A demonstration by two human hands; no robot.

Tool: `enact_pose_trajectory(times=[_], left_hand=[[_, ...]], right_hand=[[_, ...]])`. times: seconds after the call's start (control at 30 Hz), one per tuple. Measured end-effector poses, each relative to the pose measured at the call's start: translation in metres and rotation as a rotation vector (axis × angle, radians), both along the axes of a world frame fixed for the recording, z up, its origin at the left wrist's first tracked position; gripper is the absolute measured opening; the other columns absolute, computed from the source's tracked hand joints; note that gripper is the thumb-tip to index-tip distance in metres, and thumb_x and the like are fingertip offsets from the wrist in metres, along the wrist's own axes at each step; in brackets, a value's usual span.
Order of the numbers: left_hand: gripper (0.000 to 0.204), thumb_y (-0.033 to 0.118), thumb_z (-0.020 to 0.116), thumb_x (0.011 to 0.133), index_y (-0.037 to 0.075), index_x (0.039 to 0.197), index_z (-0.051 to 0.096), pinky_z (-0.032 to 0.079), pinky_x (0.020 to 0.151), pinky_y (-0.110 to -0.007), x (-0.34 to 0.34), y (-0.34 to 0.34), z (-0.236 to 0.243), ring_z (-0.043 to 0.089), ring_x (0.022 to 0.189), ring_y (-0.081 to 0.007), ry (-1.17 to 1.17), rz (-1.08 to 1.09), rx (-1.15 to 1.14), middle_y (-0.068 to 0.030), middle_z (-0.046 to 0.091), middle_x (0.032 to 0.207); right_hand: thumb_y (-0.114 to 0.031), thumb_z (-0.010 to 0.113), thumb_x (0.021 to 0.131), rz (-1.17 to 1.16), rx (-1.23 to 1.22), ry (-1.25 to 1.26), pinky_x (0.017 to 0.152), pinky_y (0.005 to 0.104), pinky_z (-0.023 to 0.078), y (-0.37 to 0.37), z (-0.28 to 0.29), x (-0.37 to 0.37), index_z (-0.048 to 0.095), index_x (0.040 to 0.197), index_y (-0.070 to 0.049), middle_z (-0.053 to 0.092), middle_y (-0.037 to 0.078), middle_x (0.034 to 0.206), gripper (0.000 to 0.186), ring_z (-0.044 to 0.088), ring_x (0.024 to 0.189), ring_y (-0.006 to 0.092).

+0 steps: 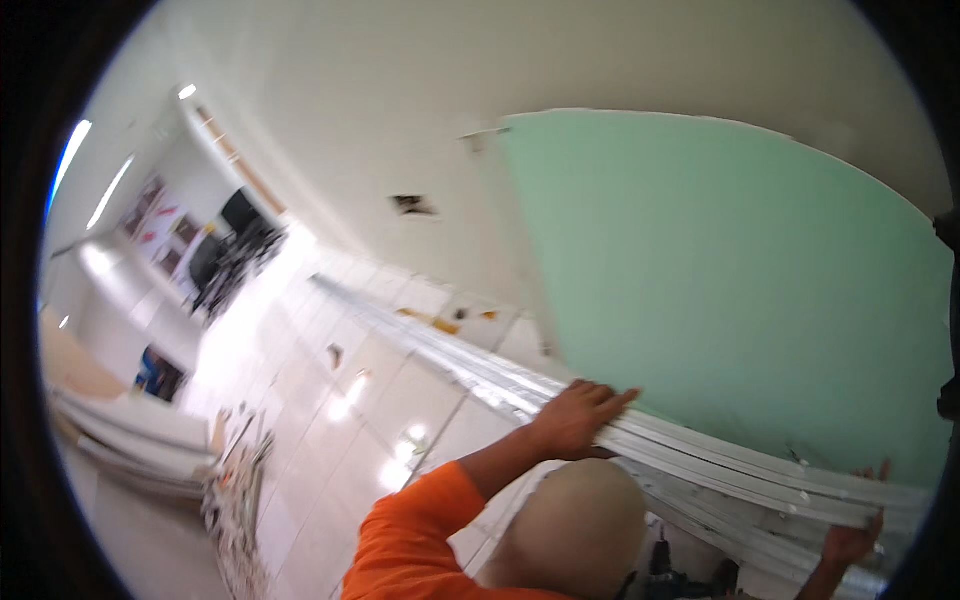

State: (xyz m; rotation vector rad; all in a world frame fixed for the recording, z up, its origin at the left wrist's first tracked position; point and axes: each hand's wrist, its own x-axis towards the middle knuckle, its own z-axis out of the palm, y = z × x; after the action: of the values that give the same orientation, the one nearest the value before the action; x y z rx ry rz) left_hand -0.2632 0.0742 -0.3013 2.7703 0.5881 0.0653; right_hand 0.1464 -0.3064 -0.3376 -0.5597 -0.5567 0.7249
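A bundle of long, pale metal profiles (700,450) runs slantwise from the far floor to the lower right. My left hand (580,415), at the end of an orange sleeve, is closed over the bundle near its middle, thumb and fingers over the top edge. Farther right, my right hand (855,540) grips the same profiles near the picture's rim, with fingertips showing beyond them. A green plasterboard sheet (730,280) leans on the wall just behind the bundle. My beige-covered knee (580,520) rises between my arms.
A dark tool resembling a drill (660,560) lies beside my knee. Yellow pieces (430,320) and scraps rest on the tiled floor (370,400). Stacked boards (140,435) and a debris heap (238,510) stand at left. A wall opening (412,205) shows ahead.
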Motion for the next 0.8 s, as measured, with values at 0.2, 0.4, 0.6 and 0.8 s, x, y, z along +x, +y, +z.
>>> enact_pose_trajectory(times=[0.2, 0.4, 0.6, 0.8], left_hand=[[0.114, 0.039, 0.093, 0.068, 0.013, 0.163, 0.033, 0.040, 0.115, -0.045, -0.001, -0.010, 0.018, 0.057, 0.122, -0.0333, 0.001, 0.036, 0.025, -0.0146, 0.061, 0.128], [0.114, 0.037, 0.093, 0.068, 0.015, 0.163, 0.033, 0.039, 0.117, -0.045, -0.003, -0.007, 0.017, 0.056, 0.124, -0.0330, 0.048, 0.058, 0.006, -0.0140, 0.060, 0.131], [0.114, 0.042, 0.093, 0.068, 0.012, 0.161, 0.035, 0.040, 0.114, -0.046, -0.004, -0.007, 0.011, 0.057, 0.123, -0.0348, -0.021, 0.020, 0.067, -0.0164, 0.060, 0.132], [0.113, 0.053, 0.090, 0.074, 0.015, 0.163, 0.032, 0.029, 0.125, -0.054, -0.003, -0.002, 0.025, 0.047, 0.140, -0.0366, -0.060, -0.023, 0.017, -0.0186, 0.050, 0.149]], right_hand=[[-0.020, 0.055, 0.103, 0.155, 0.070, -0.087, 0.129, 0.0500, 0.024, -0.005, 0.000, 0.016, 0.005, 0.166, -0.003, 0.043, 0.024, 0.158, 0.083, 0.041, 0.148, 0.0358], [-0.014, 0.052, 0.102, 0.089, 0.018, -0.001, 0.129, 0.0506, 0.024, -0.006, -0.001, 0.013, 0.006, 0.166, -0.003, 0.045, 0.026, 0.154, 0.080, 0.042, 0.147, 0.0370], [-0.020, 0.048, 0.104, 0.114, 0.029, -0.061, 0.127, 0.0507, 0.027, -0.006, -0.009, 0.016, 0.007, 0.167, -0.004, 0.047, 0.027, 0.153, 0.077, 0.047, 0.142, 0.0367], [-0.038, 0.051, 0.106, 0.032, -0.126, -0.160, 0.125, 0.0505, 0.030, -0.006, -0.003, 0.018, 0.019, 0.165, -0.005, 0.052, 0.019, 0.151, 0.076, 0.051, 0.137, 0.0328]])
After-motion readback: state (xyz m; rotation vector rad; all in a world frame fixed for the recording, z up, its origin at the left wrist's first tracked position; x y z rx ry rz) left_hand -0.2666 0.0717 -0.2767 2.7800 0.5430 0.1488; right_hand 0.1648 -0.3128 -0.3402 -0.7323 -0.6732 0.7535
